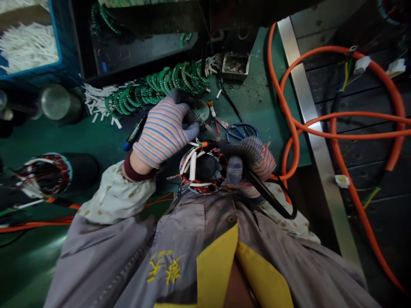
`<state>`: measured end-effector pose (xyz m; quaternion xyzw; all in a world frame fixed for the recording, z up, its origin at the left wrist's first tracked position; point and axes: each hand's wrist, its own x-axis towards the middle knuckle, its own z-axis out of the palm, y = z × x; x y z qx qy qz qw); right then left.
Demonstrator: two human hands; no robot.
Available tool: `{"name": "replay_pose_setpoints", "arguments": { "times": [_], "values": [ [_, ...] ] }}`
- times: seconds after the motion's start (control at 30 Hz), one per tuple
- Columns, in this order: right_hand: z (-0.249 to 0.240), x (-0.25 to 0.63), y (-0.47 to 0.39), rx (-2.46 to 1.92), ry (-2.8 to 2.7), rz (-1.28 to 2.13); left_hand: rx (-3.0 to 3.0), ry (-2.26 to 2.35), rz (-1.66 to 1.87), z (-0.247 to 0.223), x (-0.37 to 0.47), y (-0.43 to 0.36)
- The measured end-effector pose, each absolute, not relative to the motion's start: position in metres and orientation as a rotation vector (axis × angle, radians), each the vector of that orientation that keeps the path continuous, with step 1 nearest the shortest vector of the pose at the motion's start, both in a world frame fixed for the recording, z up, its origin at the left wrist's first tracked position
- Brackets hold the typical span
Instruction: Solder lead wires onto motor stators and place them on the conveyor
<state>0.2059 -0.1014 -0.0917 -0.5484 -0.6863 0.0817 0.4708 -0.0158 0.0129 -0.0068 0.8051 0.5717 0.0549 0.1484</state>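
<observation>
My left hand (163, 130), in a striped glove with dark fingertips, is closed in a pinch beside a small clear cup (201, 112). A thin wire (199, 116) shows at its fingertips, over the cup. My right hand (253, 160), gloved too, wraps round the black handle of a soldering iron (261, 188). The iron's metal tip points up-left toward the cup. Against my front, below both hands, stands a motor stator (204, 171) with copper windings, white sleeves and wire ends at its top.
Blue-handled scissors (240, 131), a small brush (212, 109) and a marker (135, 134) lie nearby. Behind are green curved pieces (176, 79) and a metal tray (236, 66). Another stator (54, 173) lies left; thick orange cable (292, 124) loops over the right edge.
</observation>
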Motion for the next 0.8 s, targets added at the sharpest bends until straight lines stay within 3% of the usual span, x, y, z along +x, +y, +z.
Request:
{"name": "replay_pose_setpoints", "arguments": {
  "times": [0.8],
  "values": [
    [-0.0829,0.2034,-0.0993,-1.358,-1.647,0.160,2.309,1.616,0.175,-0.0058,-0.0183,0.0150]
  ]
}}
